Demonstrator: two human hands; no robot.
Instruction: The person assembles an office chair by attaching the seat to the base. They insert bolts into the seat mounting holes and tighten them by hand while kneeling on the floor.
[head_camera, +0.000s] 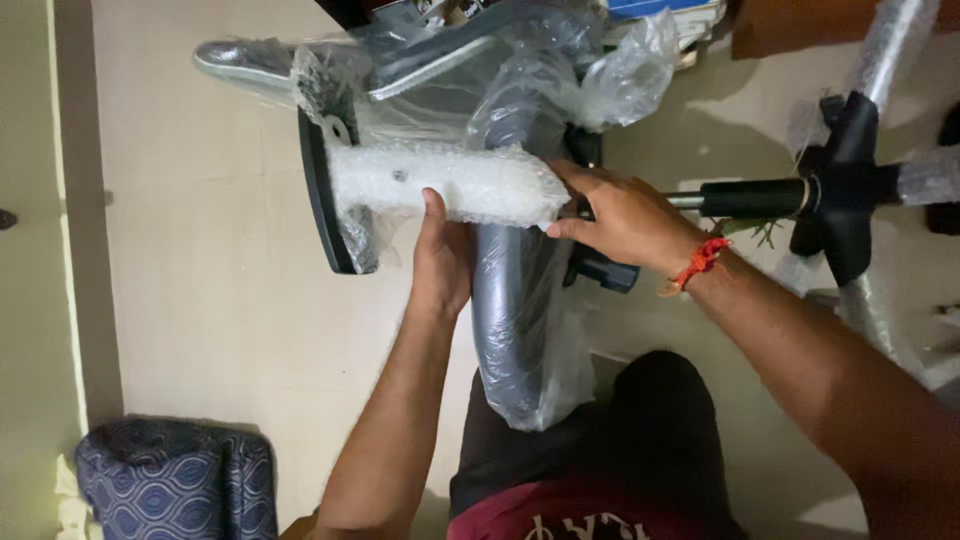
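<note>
A curved grey chair part (510, 330) in glossy clear plastic lies mid-scene over the person's lap. Across its far end sits a knobbly white bubble-wrap roll (450, 183) — the left hand (440, 262) grips it from beneath, the right hand (625, 215) curls round its right end. Right — a black star-shaped base (845, 180).

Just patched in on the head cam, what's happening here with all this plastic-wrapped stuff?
A person is handling a grey chair part wrapped in clear plastic, resting against their lap. Both hands grip a white bubble-wrapped piece lying across it: the left hand from below, the right hand at its end. The wrapping is on throughout. A black chair base with a gas cylinder lies on the floor to the right, and a blue patterned cushion sits at lower left.
</note>
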